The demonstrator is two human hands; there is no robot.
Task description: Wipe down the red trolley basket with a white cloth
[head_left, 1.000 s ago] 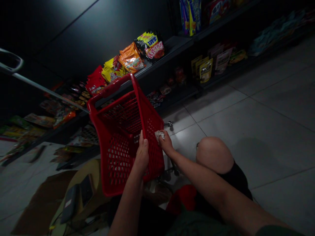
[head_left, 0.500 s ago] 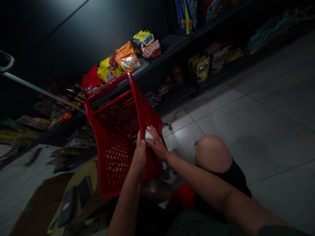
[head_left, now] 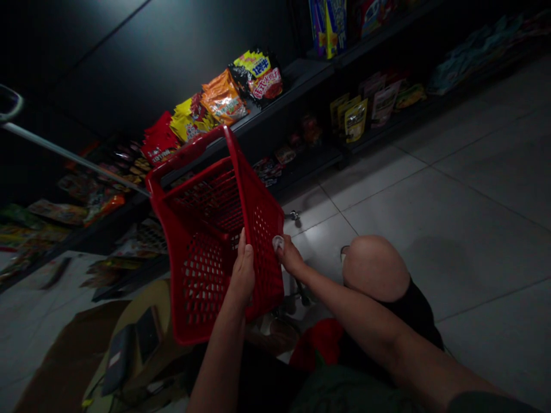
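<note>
While gripping the perforated side wall of a red plastic shopping basket point(head_left: 224, 275) with the left hand point(head_left: 243, 272), fingers wrapped around the wall and thumb pointing up toward the top rail: a firm clench, with the basket raised and tilted over the lap. In the right hand point(head_left: 290, 256), a tight pinch on a small whitish wad point(head_left: 278, 242), cloth or tissue, too small to tell which, pressed to the outer face of the basket's wall. Basket between the two forearms, with a bare bent knee point(head_left: 374, 268) just beside it, black shorts point(head_left: 413, 312) next to the knee and a bundle of red fabric point(head_left: 316, 344) below. Farther off, dark metal shelving point(head_left: 293, 86) stocked with snacks: a red bag point(head_left: 160, 140), a yellow bag point(head_left: 187, 120) and an orange bag point(head_left: 224, 98) in a row, pouches point(head_left: 355, 119) on the shelf to the right. Underneath, pale square floor tiles point(head_left: 430, 241). At lower left, a sheet of brown cardboard point(head_left: 69, 350) and a dark flat object point(head_left: 118, 358), its kind hard to tell in the shadow.
</note>
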